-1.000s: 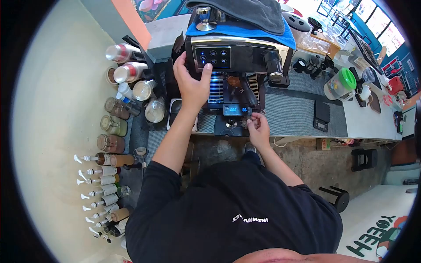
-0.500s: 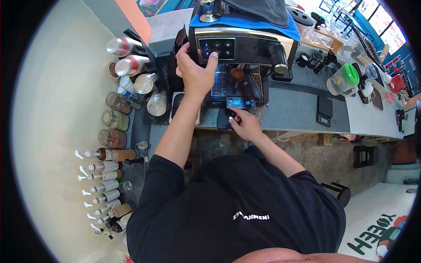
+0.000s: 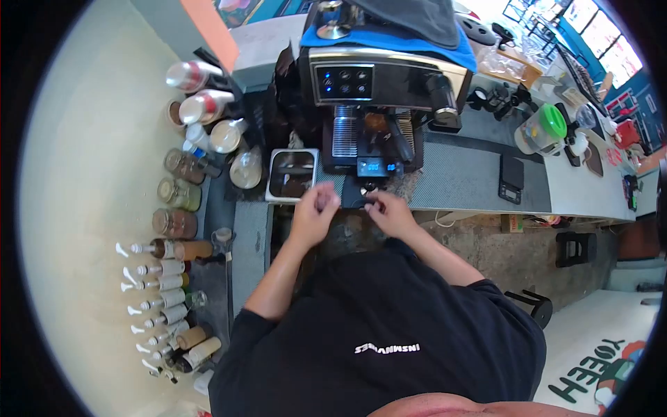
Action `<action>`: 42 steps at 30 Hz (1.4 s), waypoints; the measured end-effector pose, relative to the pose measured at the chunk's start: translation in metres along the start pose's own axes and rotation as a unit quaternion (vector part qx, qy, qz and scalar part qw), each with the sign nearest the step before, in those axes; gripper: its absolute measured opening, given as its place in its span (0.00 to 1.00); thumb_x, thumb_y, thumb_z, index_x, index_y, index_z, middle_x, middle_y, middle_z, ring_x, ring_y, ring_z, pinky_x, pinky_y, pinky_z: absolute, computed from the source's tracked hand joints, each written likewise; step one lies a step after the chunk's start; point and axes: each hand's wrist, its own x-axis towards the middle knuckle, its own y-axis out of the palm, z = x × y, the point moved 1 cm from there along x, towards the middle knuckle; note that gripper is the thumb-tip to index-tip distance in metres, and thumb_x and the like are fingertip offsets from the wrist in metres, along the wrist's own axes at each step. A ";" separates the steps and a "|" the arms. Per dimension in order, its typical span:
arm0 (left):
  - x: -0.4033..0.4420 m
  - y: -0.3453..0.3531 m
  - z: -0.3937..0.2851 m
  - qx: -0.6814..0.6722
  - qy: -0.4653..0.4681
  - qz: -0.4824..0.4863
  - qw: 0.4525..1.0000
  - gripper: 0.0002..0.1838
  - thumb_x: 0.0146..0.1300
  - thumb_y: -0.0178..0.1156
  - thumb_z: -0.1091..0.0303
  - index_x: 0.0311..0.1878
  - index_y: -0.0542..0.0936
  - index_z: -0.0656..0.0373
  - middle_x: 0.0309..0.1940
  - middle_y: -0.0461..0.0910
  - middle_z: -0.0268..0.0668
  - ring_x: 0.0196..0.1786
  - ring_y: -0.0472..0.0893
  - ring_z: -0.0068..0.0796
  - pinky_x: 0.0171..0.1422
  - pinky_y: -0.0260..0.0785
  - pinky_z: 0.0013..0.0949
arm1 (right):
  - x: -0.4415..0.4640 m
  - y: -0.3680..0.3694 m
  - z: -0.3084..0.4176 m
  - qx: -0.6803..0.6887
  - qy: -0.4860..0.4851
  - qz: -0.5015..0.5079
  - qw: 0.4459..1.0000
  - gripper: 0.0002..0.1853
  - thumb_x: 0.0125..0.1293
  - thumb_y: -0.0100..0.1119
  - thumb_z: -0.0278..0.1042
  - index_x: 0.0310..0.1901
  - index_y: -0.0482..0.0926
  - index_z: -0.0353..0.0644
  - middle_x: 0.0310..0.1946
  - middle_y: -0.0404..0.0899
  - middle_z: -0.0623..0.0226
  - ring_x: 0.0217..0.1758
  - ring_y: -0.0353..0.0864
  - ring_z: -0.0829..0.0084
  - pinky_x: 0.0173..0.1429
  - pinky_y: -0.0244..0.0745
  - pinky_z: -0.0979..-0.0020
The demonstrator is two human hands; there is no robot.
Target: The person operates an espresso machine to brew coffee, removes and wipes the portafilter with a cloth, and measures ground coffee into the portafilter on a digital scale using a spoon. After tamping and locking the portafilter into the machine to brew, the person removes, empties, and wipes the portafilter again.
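My left hand (image 3: 316, 217) is in front of the counter edge by a steel tray (image 3: 269, 177), its fingers curled with nothing visible in them. My right hand (image 3: 392, 215) is closed at the black mat (image 3: 352, 191) on the counter edge; its fingertips pinch something dark that I cannot make out. A small shiny metal piece (image 3: 368, 187) lies just beyond those fingertips. Behind it, a digital scale (image 3: 379, 167) with a lit blue display sits under the espresso machine (image 3: 399, 76). On the scale rests a portafilter (image 3: 399, 142) with brown coffee in its basket.
Jars (image 3: 178, 193), stacked cups (image 3: 201, 108) and syrup pump bottles (image 3: 163, 283) line the left wall. To the right are a second scale (image 3: 511, 177) and a green-lidded container (image 3: 542, 131). A dark cloth (image 3: 417, 17) lies atop the machine.
My left hand has left the machine's button panel and come down toward me, uncovering the steel tray. My right hand has drawn slightly back toward the counter edge.
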 end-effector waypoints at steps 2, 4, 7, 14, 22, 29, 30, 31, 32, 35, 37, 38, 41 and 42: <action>-0.027 -0.002 -0.004 0.031 -0.078 0.053 0.995 0.14 0.78 0.70 0.65 0.59 0.88 0.64 0.43 0.89 0.31 0.47 0.83 0.17 0.54 0.78 0.30 | -0.014 0.007 -0.025 -0.004 0.018 0.008 1.000 0.15 0.70 0.73 0.37 0.53 0.90 0.37 0.31 0.87 0.57 0.35 0.88 0.60 0.44 0.83 0.59; -0.039 -0.003 0.008 -0.019 -0.094 0.099 0.990 0.17 0.80 0.68 0.64 0.63 0.84 0.67 0.49 0.89 0.34 0.53 0.86 0.21 0.61 0.78 0.29 | -0.025 0.008 -0.037 0.007 0.045 0.014 0.999 0.14 0.70 0.73 0.37 0.51 0.91 0.37 0.32 0.88 0.57 0.35 0.88 0.62 0.44 0.83 0.60; -0.031 -0.001 -0.046 -0.053 0.001 0.119 0.991 0.18 0.82 0.65 0.64 0.63 0.84 0.70 0.54 0.88 0.43 0.57 0.87 0.29 0.65 0.78 0.33 | -0.029 0.006 -0.022 0.039 0.070 0.034 0.996 0.15 0.71 0.72 0.37 0.53 0.91 0.37 0.34 0.89 0.57 0.34 0.88 0.69 0.43 0.82 0.63; -0.035 -0.011 -0.273 -0.236 0.483 0.027 0.843 0.30 0.84 0.59 0.50 0.75 0.75 0.67 0.68 0.79 0.45 0.68 0.80 0.42 0.77 0.70 0.42 | -0.016 0.010 -0.011 0.058 0.060 0.075 0.994 0.17 0.73 0.71 0.37 0.56 0.89 0.35 0.33 0.89 0.63 0.34 0.88 0.71 0.44 0.82 0.65; -0.053 -0.007 -0.365 -0.387 0.759 0.091 0.515 0.27 0.87 0.50 0.71 0.86 0.68 0.51 0.90 0.59 0.43 0.94 0.48 0.32 0.98 0.37 0.39 | -0.033 0.008 -0.030 0.094 0.110 0.085 0.986 0.16 0.76 0.70 0.37 0.56 0.89 0.34 0.32 0.87 0.70 0.34 0.83 0.79 0.44 0.81 0.70; -0.071 0.008 -0.380 -0.347 0.786 0.011 0.511 0.26 0.88 0.49 0.70 0.85 0.68 0.59 0.89 0.60 0.44 0.93 0.51 0.33 0.98 0.38 0.40 | -0.029 0.006 -0.045 0.101 0.097 0.098 0.985 0.15 0.76 0.71 0.37 0.56 0.89 0.35 0.32 0.86 0.73 0.35 0.81 0.82 0.45 0.79 0.72; -0.073 0.009 -0.382 -0.339 0.790 0.002 0.510 0.26 0.88 0.48 0.70 0.85 0.67 0.60 0.89 0.61 0.44 0.93 0.52 0.33 0.99 0.38 0.41 | -0.019 0.003 -0.040 0.100 0.079 0.092 0.988 0.15 0.76 0.71 0.37 0.56 0.89 0.35 0.32 0.86 0.73 0.35 0.80 0.82 0.45 0.79 0.72; -0.075 0.011 -0.382 -0.337 0.792 -0.005 0.509 0.26 0.88 0.48 0.70 0.84 0.67 0.61 0.89 0.61 0.44 0.93 0.52 0.33 0.99 0.38 0.41 | -0.011 -0.004 -0.036 0.100 0.082 0.103 0.986 0.15 0.76 0.72 0.37 0.56 0.89 0.35 0.32 0.86 0.74 0.35 0.80 0.82 0.45 0.79 0.72; -0.076 0.013 -0.383 -0.336 0.793 -0.011 0.508 0.26 0.88 0.48 0.70 0.84 0.67 0.62 0.89 0.61 0.44 0.93 0.53 0.34 0.99 0.38 0.41 | -0.009 -0.010 -0.033 0.100 0.089 0.111 0.985 0.15 0.76 0.72 0.37 0.56 0.89 0.35 0.32 0.86 0.74 0.35 0.80 0.82 0.45 0.79 0.72; -0.072 0.026 -0.384 -0.330 0.800 -0.025 0.501 0.26 0.88 0.47 0.70 0.84 0.67 0.66 0.88 0.62 0.44 0.92 0.54 0.34 0.99 0.39 0.41 | 0.003 -0.025 -0.032 0.099 0.083 0.109 0.986 0.16 0.75 0.72 0.37 0.57 0.89 0.36 0.31 0.85 0.74 0.34 0.80 0.82 0.45 0.79 0.72; -0.061 0.040 -0.390 -0.326 0.810 -0.029 0.487 0.26 0.88 0.47 0.69 0.84 0.67 0.68 0.88 0.62 0.45 0.92 0.55 0.35 0.99 0.39 0.42 | 0.007 -0.036 -0.038 0.079 0.083 0.107 0.988 0.16 0.75 0.72 0.37 0.58 0.89 0.36 0.31 0.85 0.73 0.35 0.81 0.81 0.45 0.79 0.71; -0.048 0.053 -0.391 -0.308 0.833 -0.031 0.459 0.26 0.88 0.45 0.69 0.83 0.67 0.69 0.88 0.63 0.45 0.92 0.56 0.35 0.99 0.40 0.42 | 0.008 -0.042 -0.043 0.079 0.083 0.109 0.987 0.17 0.74 0.72 0.37 0.58 0.89 0.37 0.32 0.86 0.72 0.35 0.81 0.81 0.46 0.79 0.71; -0.038 0.075 -0.397 -0.371 0.827 0.024 0.421 0.26 0.89 0.44 0.68 0.83 0.69 0.65 0.87 0.66 0.42 0.92 0.56 0.31 0.99 0.40 0.41 | 0.012 -0.058 -0.060 0.079 0.082 0.113 0.987 0.17 0.74 0.72 0.38 0.58 0.89 0.37 0.32 0.87 0.71 0.36 0.83 0.79 0.47 0.80 0.70; -0.034 0.073 -0.397 -0.375 0.812 0.064 0.443 0.25 0.88 0.46 0.66 0.82 0.71 0.62 0.86 0.68 0.40 0.91 0.59 0.29 0.99 0.40 0.40 | 0.013 -0.063 -0.065 0.079 0.083 0.116 0.987 0.18 0.74 0.72 0.38 0.58 0.89 0.37 0.33 0.87 0.70 0.36 0.84 0.79 0.47 0.80 0.70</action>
